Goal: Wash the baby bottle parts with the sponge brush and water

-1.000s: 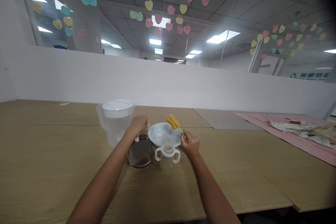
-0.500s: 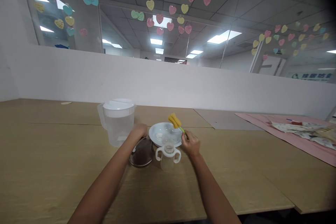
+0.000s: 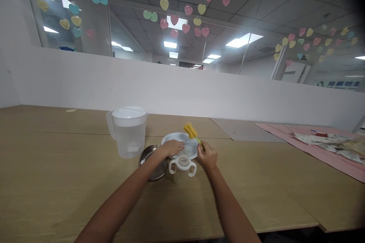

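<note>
Yellow-headed, green-stemmed brush (image 3: 190,130) slants over the bowl's (image 3: 170,136) right side, right hand's (image 3: 208,156) fingers closed round its stem; left hand (image 3: 172,147), earlier by the tray (image 3: 156,174), now reaches over the bowl, fingers loosely stretched, hold unclear.

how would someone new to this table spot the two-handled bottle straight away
On the wooden table, find the white bowl that the left hand reaches over. The bottle stands upright on its near side. A white handle curves down each side, whereas the pitcher has one.
</note>
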The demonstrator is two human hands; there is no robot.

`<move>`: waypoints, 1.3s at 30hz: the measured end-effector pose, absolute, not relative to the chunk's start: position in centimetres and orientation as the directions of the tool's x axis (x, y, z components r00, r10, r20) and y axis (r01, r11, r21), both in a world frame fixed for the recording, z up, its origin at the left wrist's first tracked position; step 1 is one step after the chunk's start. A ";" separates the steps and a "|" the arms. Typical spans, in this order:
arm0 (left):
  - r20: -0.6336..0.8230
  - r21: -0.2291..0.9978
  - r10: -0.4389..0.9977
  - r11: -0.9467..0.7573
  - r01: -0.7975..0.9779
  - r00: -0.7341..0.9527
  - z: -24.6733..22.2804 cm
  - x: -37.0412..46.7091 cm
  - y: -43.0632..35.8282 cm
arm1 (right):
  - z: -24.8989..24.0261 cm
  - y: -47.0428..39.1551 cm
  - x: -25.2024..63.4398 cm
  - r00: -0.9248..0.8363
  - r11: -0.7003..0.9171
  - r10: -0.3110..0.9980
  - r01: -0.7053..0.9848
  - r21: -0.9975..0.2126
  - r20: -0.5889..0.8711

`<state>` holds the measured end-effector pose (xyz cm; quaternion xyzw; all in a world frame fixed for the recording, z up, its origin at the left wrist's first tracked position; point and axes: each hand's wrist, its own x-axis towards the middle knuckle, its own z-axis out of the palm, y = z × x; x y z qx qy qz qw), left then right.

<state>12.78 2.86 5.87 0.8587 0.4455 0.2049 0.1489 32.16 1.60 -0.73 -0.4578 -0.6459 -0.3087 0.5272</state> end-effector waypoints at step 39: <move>0.494 0.701 0.625 -0.698 0.149 0.604 12.0 11.3 0.4 | -0.3 0.9 31.7 -0.119 0.532 0.178 0.847 0.007 0.977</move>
